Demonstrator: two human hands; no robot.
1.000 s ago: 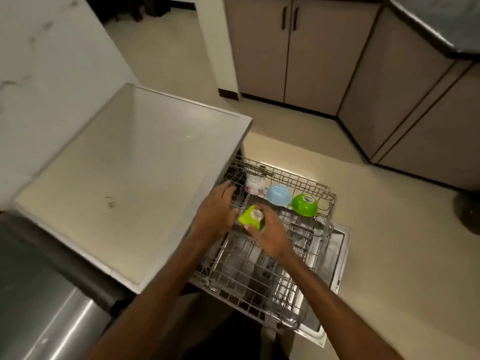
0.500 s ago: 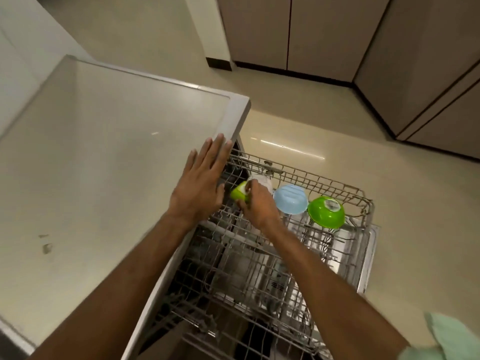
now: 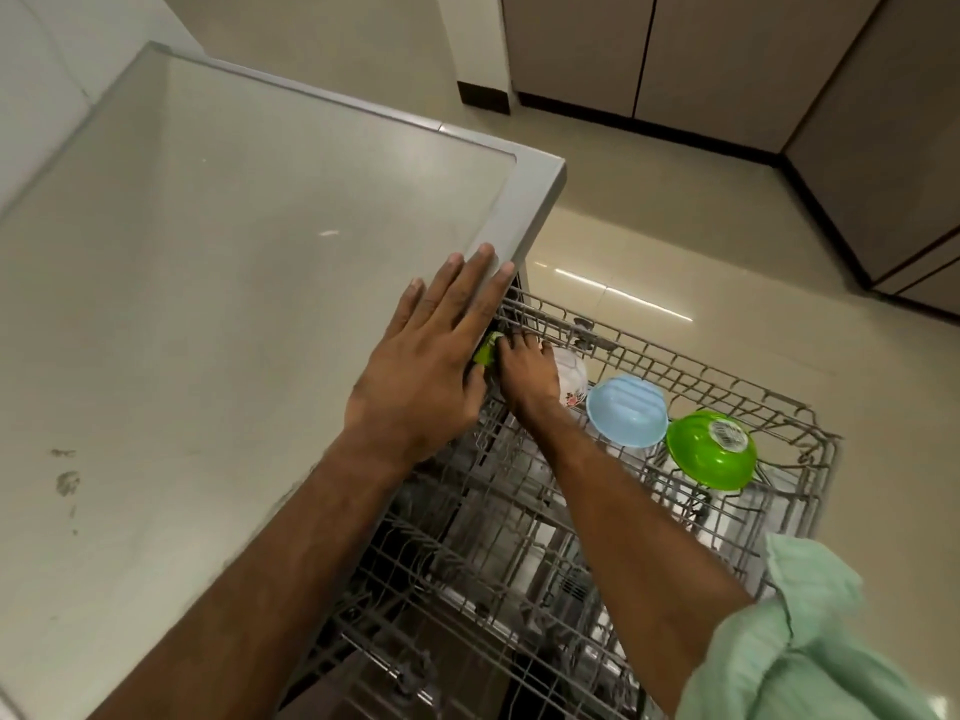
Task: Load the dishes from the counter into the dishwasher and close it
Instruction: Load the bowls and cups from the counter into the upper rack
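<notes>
Since a second ago the right hand (image 3: 524, 379) has carried the small green cup (image 3: 487, 350) from the middle of the upper rack (image 3: 524, 574) to its far left corner, and the left hand (image 3: 428, 356) has come off the rack wire onto the counter (image 3: 234, 314). Nearest the camera, a pale green sleeve (image 3: 800, 646) is bunched on the right arm, and both forearms reach forward over the pulled-out wire rack. The left hand lies flat on the counter's edge strip, fingers straight and slightly spread, holding nothing. Just beside it, the right hand's fingers curl down over the green cup and grip it; only a sliver of the cup shows between the two hands, right against the counter's side. Along the rack's far row, a white flowered cup (image 3: 571, 379) sits touching the right hand. A blue bowl (image 3: 627, 410) and a green bowl (image 3: 710, 449) come next, both upside down. Beyond lies the glossy beige floor (image 3: 701, 241), and farther off stand brown cabinets (image 3: 675, 59).
</notes>
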